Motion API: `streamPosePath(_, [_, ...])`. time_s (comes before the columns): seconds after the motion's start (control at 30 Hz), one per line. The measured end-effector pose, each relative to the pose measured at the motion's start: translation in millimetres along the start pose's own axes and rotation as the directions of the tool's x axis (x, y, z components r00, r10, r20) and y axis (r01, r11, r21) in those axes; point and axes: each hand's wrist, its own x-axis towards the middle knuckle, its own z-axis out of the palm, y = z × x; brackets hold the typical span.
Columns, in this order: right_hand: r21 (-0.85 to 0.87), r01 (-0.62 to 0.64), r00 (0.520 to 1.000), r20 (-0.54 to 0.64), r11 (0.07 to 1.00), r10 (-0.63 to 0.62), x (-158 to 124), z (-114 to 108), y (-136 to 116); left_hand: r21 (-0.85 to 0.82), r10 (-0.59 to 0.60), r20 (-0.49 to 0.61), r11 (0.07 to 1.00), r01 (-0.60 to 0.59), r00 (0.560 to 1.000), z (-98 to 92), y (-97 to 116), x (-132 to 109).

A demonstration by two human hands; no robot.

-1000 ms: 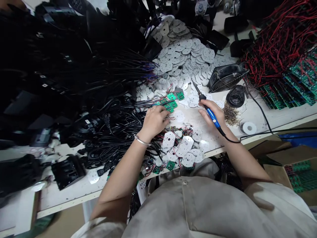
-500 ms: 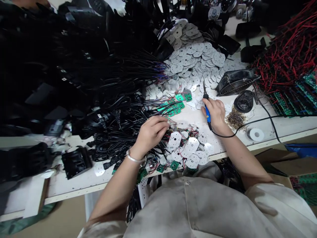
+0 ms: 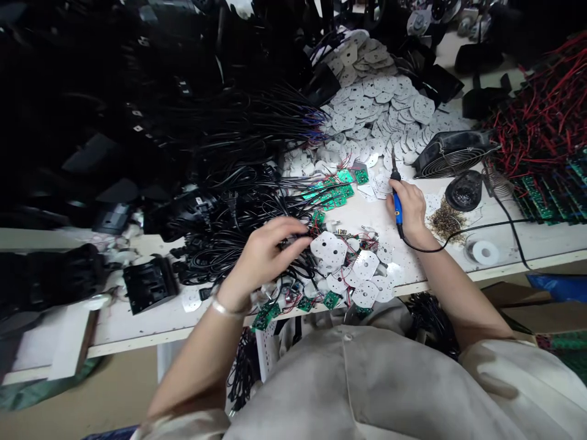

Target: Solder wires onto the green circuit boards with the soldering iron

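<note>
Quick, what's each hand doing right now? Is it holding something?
Left hand: half-curled by a white plate; can't tell if it's gripping anything.
Right hand: closed, holding the blue soldering iron.

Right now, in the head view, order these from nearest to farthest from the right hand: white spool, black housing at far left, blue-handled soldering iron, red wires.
1. Blue-handled soldering iron: held in the right hand.
2. White spool: to its right.
3. Red wires: farther right.
4. Black housing: far left.
</note>
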Motion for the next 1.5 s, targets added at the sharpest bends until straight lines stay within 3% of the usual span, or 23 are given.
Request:
streamPosePath(0.03, [-0.001,-0.004,1.0,-0.017,1.0,0.004,1.1,-0.1,-1.3,0.041,-0.014,0.008,0.999,0.014,1.0,6.2,4.1,16.8])
streamPosePath(0.1, [0.001,-0.009,0.999,-0.036,1.0,0.009,3.0,-0.2,-4.2,0.186,-0.108,0.126,0.979,0.084,0.986,21.8,10.7,47.9])
streamPosePath(0.2, [0.027,-0.019,1.0,-0.009,0.999,0.019,3.0,0.4,-4.7,0.446,-0.27,0.218,0.882,0.151,0.938,46.0,16.1,75.3])
streamPosePath(0.33, [0.073,-0.023,0.999,-0.023,0.997,0.025,-1.3,1.3,3.1,0.563,-0.306,0.192,0.812,0.15,0.932,63.0,17.4,78.1])
streamPosePath(0.53, [-0.005,-0.02,0.999,-0.041,1.0,0.02,2.6,-0.2,2.9,0.59,-0.374,0.153,0.777,0.219,0.915,67.1,22.9,76.0])
streamPosePath(0.77, [-0.037,0.055,0.996,0.079,0.998,-0.052,7.4,-6.2,-13.3,0.565,-0.334,0.093,0.793,0.226,0.938,73.0,20.4,63.2])
streamPosePath(0.93, [0.026,0.015,1.0,-0.019,1.0,-0.015,5.3,-2.7,-15.4,0.486,-0.406,0.076,0.812,0.322,0.91,73.1,9.0,72.1])
streamPosePath(1.1, [0.0,-0.018,1.0,-0.016,1.0,0.018,8.9,-0.7,-13.3,0.352,-0.431,0.061,0.853,0.384,0.9,70.7,-1.1,82.2])
streamPosePath(1.23, [0.028,0.048,0.999,0.004,0.998,-0.049,9.2,-0.1,-7.4,0.341,-0.398,0.092,0.874,0.347,0.913,70.7,5.5,78.2])
streamPosePath(1.33, [0.112,0.135,0.991,-0.023,0.984,-0.134,4.6,3.6,3.0,0.305,-0.32,0.176,0.917,0.258,0.931,75.0,11.9,69.5])
streamPosePath(1.5, [0.226,0.173,0.985,-0.057,0.959,-0.164,12.9,22.4,25.6,0.116,-0.248,0.204,0.967,0.228,0.947,79.9,-3.2,70.6])
